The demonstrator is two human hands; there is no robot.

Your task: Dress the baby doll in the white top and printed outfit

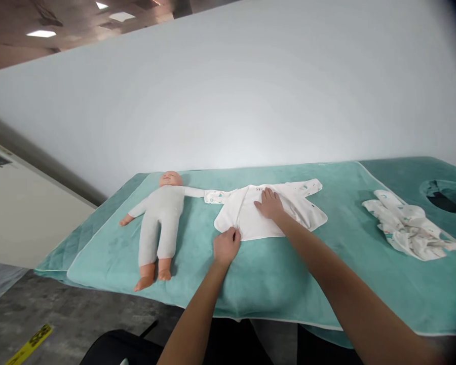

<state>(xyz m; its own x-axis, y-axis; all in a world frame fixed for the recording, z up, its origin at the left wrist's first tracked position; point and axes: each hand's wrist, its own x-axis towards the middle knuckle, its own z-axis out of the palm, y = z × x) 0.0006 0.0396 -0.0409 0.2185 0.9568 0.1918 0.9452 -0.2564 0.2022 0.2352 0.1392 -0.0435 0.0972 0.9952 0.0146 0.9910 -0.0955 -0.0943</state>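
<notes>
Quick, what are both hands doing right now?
Left hand: closed, seemingly pinching the bottom edge of the white shirt.
Right hand: open, resting flat on the shirt, holding nothing.

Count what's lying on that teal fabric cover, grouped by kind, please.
Doll with pale fabric body: 1
White cloth items with coloured prints: 2 (spread-out garment with printed sleeves; crumpled bundle)
Total: 3
</notes>
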